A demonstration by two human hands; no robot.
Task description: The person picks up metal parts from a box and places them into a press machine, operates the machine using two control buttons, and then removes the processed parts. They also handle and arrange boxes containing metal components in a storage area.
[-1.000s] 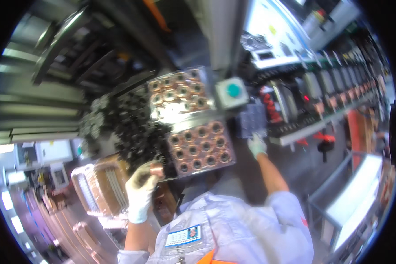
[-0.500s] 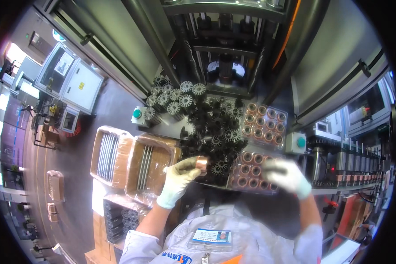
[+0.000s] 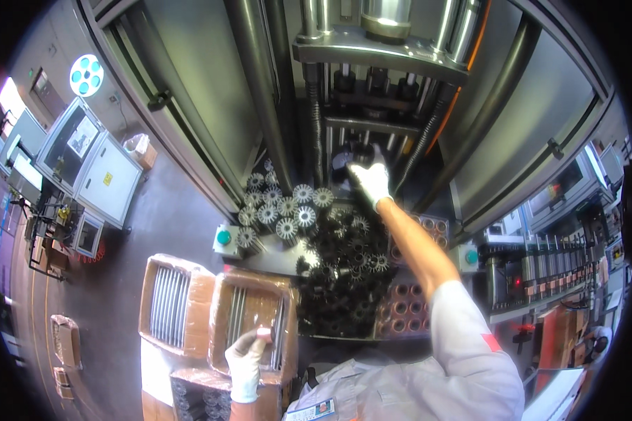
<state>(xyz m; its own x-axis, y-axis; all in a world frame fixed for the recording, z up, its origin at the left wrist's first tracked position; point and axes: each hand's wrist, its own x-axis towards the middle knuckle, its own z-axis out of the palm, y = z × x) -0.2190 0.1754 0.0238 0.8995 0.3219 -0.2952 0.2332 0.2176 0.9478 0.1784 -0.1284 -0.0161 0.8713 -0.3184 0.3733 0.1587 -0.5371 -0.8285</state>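
Note:
My left hand (image 3: 244, 361), in a white glove, pinches a small copper commutator (image 3: 263, 333) over the open carton of steel shafts (image 3: 235, 312). My right hand (image 3: 372, 181), also gloved, is inside the press (image 3: 376, 109), its fingers curled at the dark tooling under the ram. What those fingers hold is hidden. Below that arm lies a heap of dark toothed rotor cores (image 3: 337, 295). Partly behind the right forearm, clear trays (image 3: 383, 330) hold several copper commutators.
Rotor cores on shafts (image 3: 286, 206) stand upright left of the press. Green buttons sit on boxes at the left (image 3: 223, 237) and right (image 3: 471, 257). A second carton of shafts (image 3: 147, 309) lies further left. Press columns and a corrugated hose (image 3: 421, 144) flank my right hand.
My right hand has gone from the commutator trays forward into the press. My left hand, with the commutator, has drawn back left toward the shaft carton. The view has tilted up.

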